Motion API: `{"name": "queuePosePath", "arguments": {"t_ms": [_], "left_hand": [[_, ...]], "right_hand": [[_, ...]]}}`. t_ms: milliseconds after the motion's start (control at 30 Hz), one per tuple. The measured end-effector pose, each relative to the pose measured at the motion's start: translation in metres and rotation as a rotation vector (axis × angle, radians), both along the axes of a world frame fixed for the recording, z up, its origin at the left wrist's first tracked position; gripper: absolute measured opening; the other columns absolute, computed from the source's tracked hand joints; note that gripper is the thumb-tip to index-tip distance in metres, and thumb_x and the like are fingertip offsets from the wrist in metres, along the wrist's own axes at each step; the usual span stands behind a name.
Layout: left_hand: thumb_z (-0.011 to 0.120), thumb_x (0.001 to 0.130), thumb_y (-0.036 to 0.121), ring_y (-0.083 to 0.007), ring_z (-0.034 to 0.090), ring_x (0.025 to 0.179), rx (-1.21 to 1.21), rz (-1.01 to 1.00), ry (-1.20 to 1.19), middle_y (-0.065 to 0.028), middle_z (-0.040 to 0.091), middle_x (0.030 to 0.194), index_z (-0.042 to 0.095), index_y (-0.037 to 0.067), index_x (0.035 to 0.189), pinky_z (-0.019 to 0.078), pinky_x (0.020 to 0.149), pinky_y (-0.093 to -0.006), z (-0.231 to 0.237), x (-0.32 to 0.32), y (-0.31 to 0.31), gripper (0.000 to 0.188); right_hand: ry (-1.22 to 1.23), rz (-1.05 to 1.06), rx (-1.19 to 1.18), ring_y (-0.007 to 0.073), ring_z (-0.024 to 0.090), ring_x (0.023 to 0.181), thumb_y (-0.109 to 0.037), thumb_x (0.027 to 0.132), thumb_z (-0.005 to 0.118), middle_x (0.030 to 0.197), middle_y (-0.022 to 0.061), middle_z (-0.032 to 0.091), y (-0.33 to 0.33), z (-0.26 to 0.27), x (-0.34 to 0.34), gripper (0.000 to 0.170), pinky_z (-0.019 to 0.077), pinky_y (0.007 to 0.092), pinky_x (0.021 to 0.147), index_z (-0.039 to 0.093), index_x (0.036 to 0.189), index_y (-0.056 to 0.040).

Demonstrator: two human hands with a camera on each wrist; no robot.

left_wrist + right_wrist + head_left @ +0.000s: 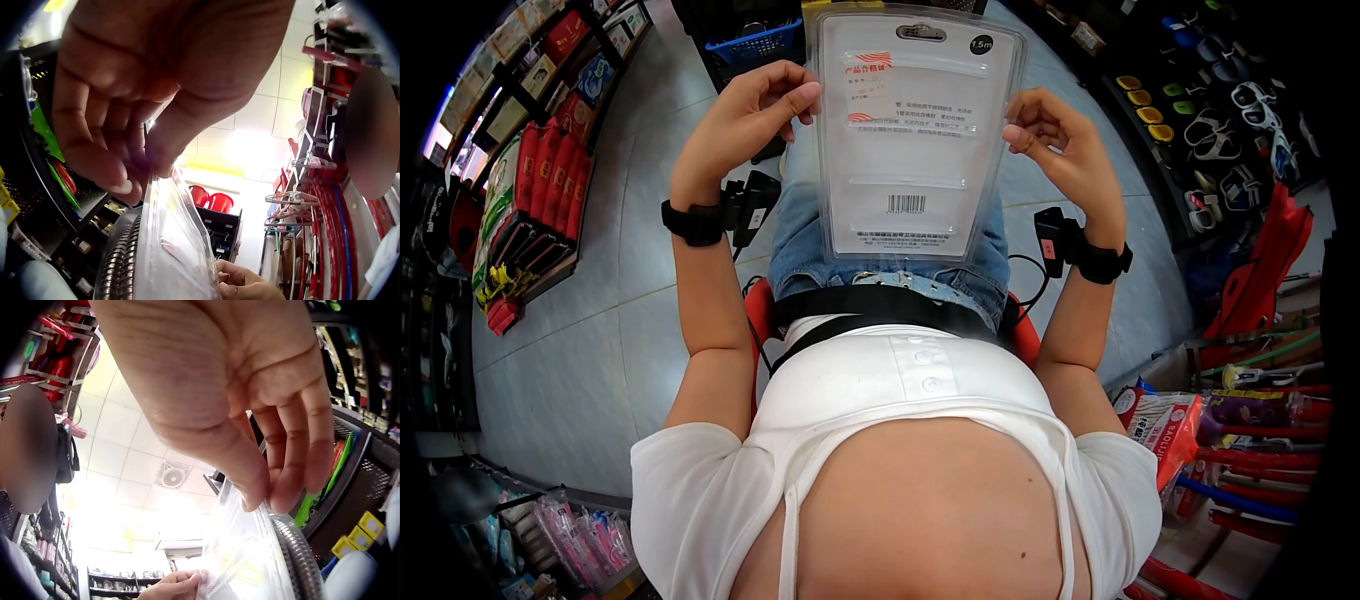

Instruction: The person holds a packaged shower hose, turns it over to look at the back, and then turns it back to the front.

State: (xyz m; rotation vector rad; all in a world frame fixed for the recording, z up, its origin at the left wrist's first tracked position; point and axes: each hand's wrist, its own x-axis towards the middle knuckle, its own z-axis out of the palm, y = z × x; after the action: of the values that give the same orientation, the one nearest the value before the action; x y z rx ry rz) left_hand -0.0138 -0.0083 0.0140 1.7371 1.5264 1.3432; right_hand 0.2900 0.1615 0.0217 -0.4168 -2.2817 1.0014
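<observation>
A clear blister pack (910, 150) with a white printed back card, marked 1.5m, is held up over the person's lap. Its back faces the head camera, showing a barcode, a red-and-white sticker and a hang slot at the top. My left hand (750, 125) pinches the left edge near the top between thumb and fingers. On the opposite edge, slightly lower, my right hand (1065, 150) pinches the pack the same way. Coiled ribbed metal hose (122, 262) shows at the pack's front in the left wrist view, and a length of it (294, 550) in the right wrist view.
Shop shelves line both sides, with red packages (550, 180) at left and sandals (1215, 130) at right. A blue basket (755, 45) stands ahead beyond the pack. Red and blue long-handled items (1260, 480) lie by the right elbow. Grey tile floor (640, 250) shows around.
</observation>
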Motion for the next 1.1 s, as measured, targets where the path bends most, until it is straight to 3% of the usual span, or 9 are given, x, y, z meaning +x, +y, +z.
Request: {"name": "queuePosePath", "arguments": {"t_ms": [500,600,1100], "left_hand": [[0.061,0.093,0.032,-0.0097,0.061,0.077,-0.027,0.073,-0.030,-0.0021,0.064,0.083,0.064,0.004,0.101,0.0490,0.062,-0.0226,0.0010,0.0028,0.0015,0.030],[0.057,0.096,0.031,-0.0081,0.058,0.076,-0.015,0.082,-0.027,-0.0012,0.063,0.082,0.064,0.002,0.100,0.0483,0.063,-0.0218,0.0027,0.0063,0.0003,0.030],[0.058,0.095,0.029,-0.0062,0.059,0.075,-0.028,0.102,-0.044,-0.0004,0.067,0.085,0.068,0.004,0.100,0.0488,0.063,-0.0206,0.0027,0.0010,-0.0010,0.027]], "right_hand": [[-0.018,-0.019,-0.007,0.0079,0.055,0.075,-0.015,0.087,0.070,0.085,-0.0007,0.054,-0.0006,0.0008,-0.0011,0.020,0.0461,0.0207,0.068,0.056,0.095,-0.0023],[-0.011,-0.016,-0.002,0.0081,0.056,0.076,-0.014,0.087,0.070,0.085,-0.0004,0.054,-0.0008,0.0004,-0.0012,0.020,0.0467,0.0208,0.068,0.056,0.095,-0.0022],[-0.013,-0.018,-0.003,0.0083,0.057,0.074,-0.014,0.088,0.069,0.084,0.0001,0.055,-0.0005,-0.0006,-0.0029,0.020,0.0475,0.0204,0.068,0.056,0.098,-0.0020]]}}
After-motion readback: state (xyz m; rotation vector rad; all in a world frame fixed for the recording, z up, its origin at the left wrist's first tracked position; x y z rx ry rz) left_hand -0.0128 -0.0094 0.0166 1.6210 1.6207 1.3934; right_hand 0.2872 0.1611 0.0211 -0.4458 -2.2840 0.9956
